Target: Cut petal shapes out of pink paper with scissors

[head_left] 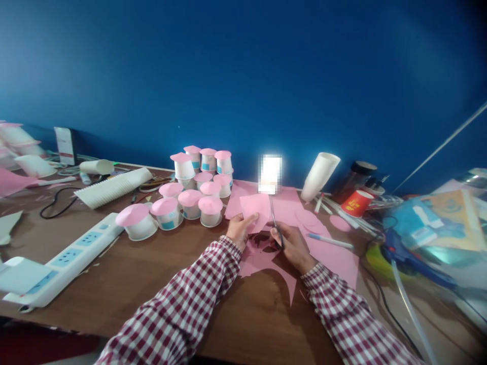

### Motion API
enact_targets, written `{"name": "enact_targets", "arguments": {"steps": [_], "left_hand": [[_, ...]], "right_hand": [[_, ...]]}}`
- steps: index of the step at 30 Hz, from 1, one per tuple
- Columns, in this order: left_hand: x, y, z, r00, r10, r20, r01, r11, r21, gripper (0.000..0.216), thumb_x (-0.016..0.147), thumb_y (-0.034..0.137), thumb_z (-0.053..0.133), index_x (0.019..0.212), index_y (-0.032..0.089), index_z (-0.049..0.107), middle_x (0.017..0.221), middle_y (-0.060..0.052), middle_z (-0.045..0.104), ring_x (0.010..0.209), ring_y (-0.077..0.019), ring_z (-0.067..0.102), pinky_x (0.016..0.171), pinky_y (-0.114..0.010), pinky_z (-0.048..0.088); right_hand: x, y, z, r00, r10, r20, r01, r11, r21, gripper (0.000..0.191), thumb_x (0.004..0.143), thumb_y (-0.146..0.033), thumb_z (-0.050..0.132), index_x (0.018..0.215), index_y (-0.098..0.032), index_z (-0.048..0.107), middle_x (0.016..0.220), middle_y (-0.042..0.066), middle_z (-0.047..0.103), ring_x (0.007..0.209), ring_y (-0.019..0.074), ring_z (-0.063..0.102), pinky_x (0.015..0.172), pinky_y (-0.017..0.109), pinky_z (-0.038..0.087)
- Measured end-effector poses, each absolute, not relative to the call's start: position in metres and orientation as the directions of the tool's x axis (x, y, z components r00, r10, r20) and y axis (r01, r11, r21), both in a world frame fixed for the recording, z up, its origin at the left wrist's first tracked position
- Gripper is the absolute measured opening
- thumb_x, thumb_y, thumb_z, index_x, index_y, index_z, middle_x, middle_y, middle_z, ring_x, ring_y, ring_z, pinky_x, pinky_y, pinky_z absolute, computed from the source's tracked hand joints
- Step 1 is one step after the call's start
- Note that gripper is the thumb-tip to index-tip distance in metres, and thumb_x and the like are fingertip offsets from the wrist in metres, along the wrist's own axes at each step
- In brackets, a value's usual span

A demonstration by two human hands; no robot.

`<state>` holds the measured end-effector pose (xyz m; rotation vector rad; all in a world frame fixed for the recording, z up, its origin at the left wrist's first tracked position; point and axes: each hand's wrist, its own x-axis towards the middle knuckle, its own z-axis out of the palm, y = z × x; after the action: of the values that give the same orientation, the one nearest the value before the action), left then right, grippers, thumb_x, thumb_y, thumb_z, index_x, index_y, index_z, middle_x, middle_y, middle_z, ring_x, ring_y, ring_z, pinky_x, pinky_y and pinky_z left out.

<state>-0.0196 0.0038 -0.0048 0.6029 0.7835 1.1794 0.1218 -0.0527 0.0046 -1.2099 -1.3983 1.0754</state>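
Holds a pink paper piece in the left grip, thumb pressed across its near face, raised above the pink sheets on the brown surface. Holds scissors by the dark handles in the right grip, with the blades pointing away from the body along the right edge of the paper; cannot tell how far apart the blades stand. Has pink scraps beneath and in front of both grips, one tapering to a sharp point. Has a blue-and-white marker lying on the pink sheets, to the right of the right grip. Has to the left a cluster of white cups topped with pink cones, some raised at the back, and beyond these a white power strip lying aslant. Has to the right a leaning white cup stack, a red cup and a blue glue gun. Faces a blue wall.
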Motion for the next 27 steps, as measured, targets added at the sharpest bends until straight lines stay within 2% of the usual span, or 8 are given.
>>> {"name": "enact_targets", "arguments": {"steps": [7, 14, 27], "left_hand": [[-0.0167, 0.0027, -0.0062, 0.16, 0.957, -0.243, -0.557, 0.291, 0.778, 0.032, 0.052, 0.026, 0.082, 0.072, 0.007, 0.066, 0.061, -0.006, 0.066, 0.052, -0.0139, 0.06, 0.049, -0.024, 0.048], [-0.0152, 0.0024, -0.0067, 0.154, 0.957, -0.247, -0.549, 0.291, 0.784, 0.032, 0.051, 0.027, 0.081, 0.072, 0.008, 0.066, 0.061, -0.007, 0.066, 0.052, -0.0137, 0.06, 0.049, -0.024, 0.047], [-0.016, 0.0016, -0.0073, 0.169, 0.955, -0.244, -0.542, 0.297, 0.786, 0.033, 0.052, 0.028, 0.081, 0.075, 0.007, 0.067, 0.066, -0.009, 0.067, 0.054, -0.0149, 0.061, 0.05, -0.025, 0.048]], "right_hand": [[0.1227, -0.0524, 0.006, -0.041, 0.986, 0.16, 0.248, 0.165, -0.955, 0.043, 0.08, -0.05, 0.055, 0.1, -0.013, 0.061, 0.061, 0.001, 0.057, 0.055, 0.0127, 0.053, 0.051, 0.024, 0.046], [0.1201, -0.0535, 0.0097, -0.056, 0.985, 0.162, 0.281, 0.171, -0.944, 0.039, 0.08, -0.053, 0.053, 0.081, -0.015, 0.061, 0.06, 0.001, 0.057, 0.054, 0.0127, 0.053, 0.051, 0.024, 0.046], [0.1222, -0.051, 0.0049, -0.032, 0.988, 0.15, 0.269, 0.153, -0.951, 0.04, 0.078, -0.053, 0.056, 0.088, -0.015, 0.063, 0.06, 0.002, 0.058, 0.054, 0.0145, 0.054, 0.049, 0.025, 0.045]]}}
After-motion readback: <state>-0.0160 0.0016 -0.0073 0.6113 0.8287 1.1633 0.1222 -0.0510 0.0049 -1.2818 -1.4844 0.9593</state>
